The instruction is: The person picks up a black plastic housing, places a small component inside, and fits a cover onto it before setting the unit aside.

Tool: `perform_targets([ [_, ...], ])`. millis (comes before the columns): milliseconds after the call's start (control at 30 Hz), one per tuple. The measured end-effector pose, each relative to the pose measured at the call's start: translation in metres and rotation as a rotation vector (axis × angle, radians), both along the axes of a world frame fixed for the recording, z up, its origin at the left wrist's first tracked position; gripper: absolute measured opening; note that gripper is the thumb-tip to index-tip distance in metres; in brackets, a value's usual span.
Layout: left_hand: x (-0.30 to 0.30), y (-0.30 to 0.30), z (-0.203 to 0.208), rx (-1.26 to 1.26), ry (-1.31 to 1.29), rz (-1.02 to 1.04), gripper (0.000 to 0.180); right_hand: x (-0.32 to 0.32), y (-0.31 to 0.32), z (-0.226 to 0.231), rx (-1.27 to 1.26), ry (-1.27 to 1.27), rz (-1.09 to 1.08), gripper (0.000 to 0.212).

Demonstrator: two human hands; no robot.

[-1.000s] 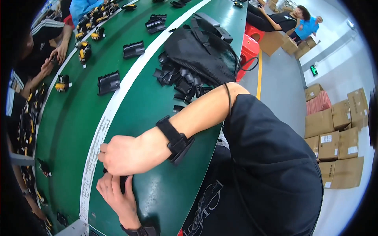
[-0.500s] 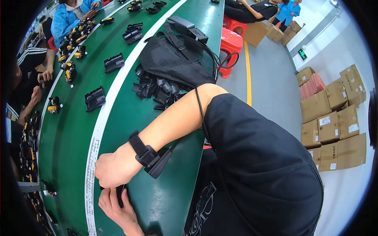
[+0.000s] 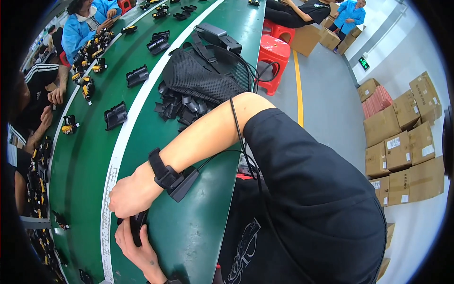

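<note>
On the green table, a black plastic part (image 3: 139, 221) shows between my two hands. My left hand (image 3: 138, 251) is wrapped round its near end, thumb along one side and fingers along the other. Over the far end, my right hand (image 3: 135, 193) is closed like a fist, knuckles up. Whatever its fingers hold is hidden beneath it. A black strap with a small black box (image 3: 176, 182) circles my right wrist, and a cable runs from it. Farther along the table lies a heap of black plastic pieces (image 3: 187, 106), next to a black mesh bag (image 3: 203, 71).
Single black housings (image 3: 116, 115) lie beyond the white line (image 3: 126, 130). Yellow-and-black assemblies (image 3: 87, 87) line the table's far side, where co-workers sit. Red stools (image 3: 274, 54) stand by the right edge. Cardboard boxes (image 3: 385, 130) are stacked along the wall.
My right hand has moved slightly up and left, and more of the black part shows between the hands. The left hand keeps its grip. My view has shifted a little.
</note>
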State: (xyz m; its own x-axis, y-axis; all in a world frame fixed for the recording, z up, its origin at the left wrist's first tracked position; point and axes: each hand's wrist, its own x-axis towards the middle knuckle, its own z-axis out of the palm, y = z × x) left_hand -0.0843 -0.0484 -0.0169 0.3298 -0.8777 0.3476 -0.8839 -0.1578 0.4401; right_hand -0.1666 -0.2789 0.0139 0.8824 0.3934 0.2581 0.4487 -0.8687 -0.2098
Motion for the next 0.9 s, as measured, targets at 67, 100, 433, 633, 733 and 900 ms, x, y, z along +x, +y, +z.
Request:
perform_targets([
  [67,0.001,0.002,-0.002,-0.010,0.070,0.043,0.049,0.004,0.000,-0.003,0.012,-0.089,0.046,0.013],
  [100,0.002,0.003,-0.003,-0.012,0.071,0.046,0.049,0.005,0.001,-0.005,0.011,-0.089,0.049,0.013],
  [433,0.011,0.010,-0.010,-0.010,-0.212,-0.055,0.049,0.010,0.015,0.009,-0.111,0.116,0.014,0.015],
  [633,0.002,0.007,-0.008,-0.011,-0.335,-0.025,0.045,0.023,0.016,-0.004,-0.089,0.205,-0.032,0.017],
  [733,0.002,0.008,-0.011,-0.057,-0.279,-0.012,0.043,0.017,0.022,-0.007,-0.119,0.080,-0.070,0.013],
  [900,0.006,0.012,-0.012,-0.047,-0.314,-0.026,0.039,0.020,0.035,-0.003,-0.205,0.111,-0.091,0.015],
])
